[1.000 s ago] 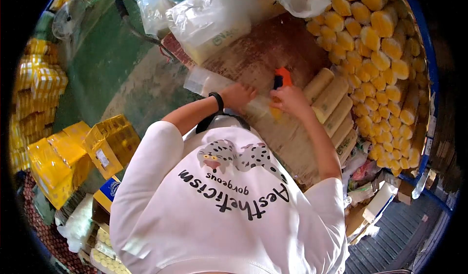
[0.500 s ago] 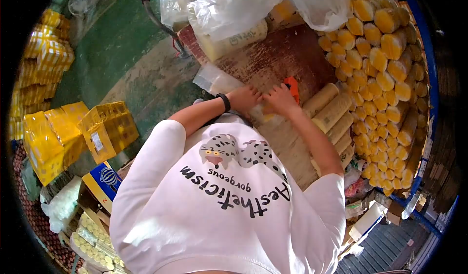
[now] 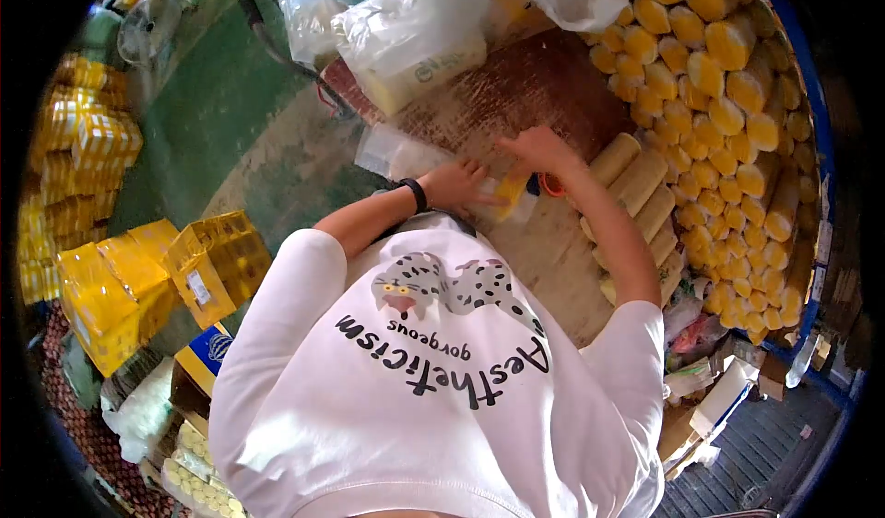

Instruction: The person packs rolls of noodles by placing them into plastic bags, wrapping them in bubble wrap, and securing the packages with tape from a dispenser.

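My left hand [image 3: 454, 186], a black band at its wrist, lies on a clear plastic-wrapped package [image 3: 396, 152] at the table's near edge. Its fingers are stretched out and slightly apart. A yellow patch [image 3: 510, 189] shows on the plastic beside the fingertips. My right hand [image 3: 542, 152] is over the table to the right of the package, fingers bent and pointing left; whatever they pinch, if anything, is hidden. Just below that hand is an orange ring-shaped tool [image 3: 551, 184] with a dark part, perhaps a tape dispenser, partly covered by the wrist.
Several pale wrapped rolls [image 3: 641, 186] lie at the table's right side. Beyond them rises a tall stack of yellow-ended packs [image 3: 728, 149]. A large roll under plastic [image 3: 424, 66] occupies the table's far end. Yellow-taped boxes [image 3: 120, 278] stand on the floor at left.
My right hand has moved away from my left and farther up the table. The orange tool, earlier beyond my right hand, now shows below it. My left hand has spread its fingers.
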Demonstrator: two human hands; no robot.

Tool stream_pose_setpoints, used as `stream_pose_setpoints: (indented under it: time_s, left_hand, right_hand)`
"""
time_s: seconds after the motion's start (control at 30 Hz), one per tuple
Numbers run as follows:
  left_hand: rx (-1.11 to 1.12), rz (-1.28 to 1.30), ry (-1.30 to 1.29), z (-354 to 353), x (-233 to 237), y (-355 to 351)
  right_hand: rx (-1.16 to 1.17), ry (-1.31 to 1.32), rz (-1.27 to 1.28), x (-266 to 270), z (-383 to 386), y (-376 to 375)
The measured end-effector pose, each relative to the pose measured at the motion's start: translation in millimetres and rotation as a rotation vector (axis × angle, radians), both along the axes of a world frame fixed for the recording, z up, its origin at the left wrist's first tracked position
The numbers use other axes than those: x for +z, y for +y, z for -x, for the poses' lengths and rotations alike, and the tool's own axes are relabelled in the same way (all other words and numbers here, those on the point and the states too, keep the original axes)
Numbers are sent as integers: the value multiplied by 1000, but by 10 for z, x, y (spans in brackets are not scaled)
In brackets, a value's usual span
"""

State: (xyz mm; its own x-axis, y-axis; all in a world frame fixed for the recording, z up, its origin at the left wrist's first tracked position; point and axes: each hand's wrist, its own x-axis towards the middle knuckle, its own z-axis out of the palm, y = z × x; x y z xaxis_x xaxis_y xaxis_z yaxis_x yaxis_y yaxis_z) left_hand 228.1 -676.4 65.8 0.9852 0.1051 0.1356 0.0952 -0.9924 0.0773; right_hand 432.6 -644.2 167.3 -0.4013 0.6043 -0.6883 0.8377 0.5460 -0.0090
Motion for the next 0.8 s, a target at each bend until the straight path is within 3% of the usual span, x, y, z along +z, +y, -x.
stream_pose_setpoints:
  time_s: [0.07,0.17,0.23,0.3,0.33,0.37,0.47,0.5,0.53,0.6,0.67,0.77,0.8]
  left_hand:
    - [26,86,71,-21,53,-6]
    - [60,86,76,-30,45,-71]
    - [33,17,82,16,71,-110]
    - [28,-81,21,43,-92,-184]
    - [21,-129,-8,50,-145,-191]
    - [14,-120,18,53,-131,-172]
    - [7,-117,7,38,-116,-131]
    - [-1,-83,23,24,-106,-121]
    - [-7,-48,38,15,-93,-119]
    - [-10,-37,41,5,-131,-123]
    - [-6,-91,20,8,-233,-128]
    - [-8,-114,-47,7,-233,-125]
    - [-9,-119,-56,11,-216,-124]
  right_hand:
    - [-71,32,-36,61,-132,112]
    - [-340,391,-421,-273,-656,261]
    - [-385,265,-442,91,-977,619]
    - [-704,459,-689,495,-1191,784]
    - [-917,629,-683,646,-1304,849]
    - [-1130,798,-668,728,-1434,859]
    - [-1282,999,-405,589,-1758,651]
    - [-1309,957,-237,542,-1721,494]
    - [-1330,909,-69,488,-1660,262]
    - [-1156,939,103,86,-1694,-169]
    - [-1128,1107,329,-135,-1617,-571]
    - [-1486,1199,308,-168,-1242,-993]
    - [-1492,1209,226,-239,-1190,-1031]
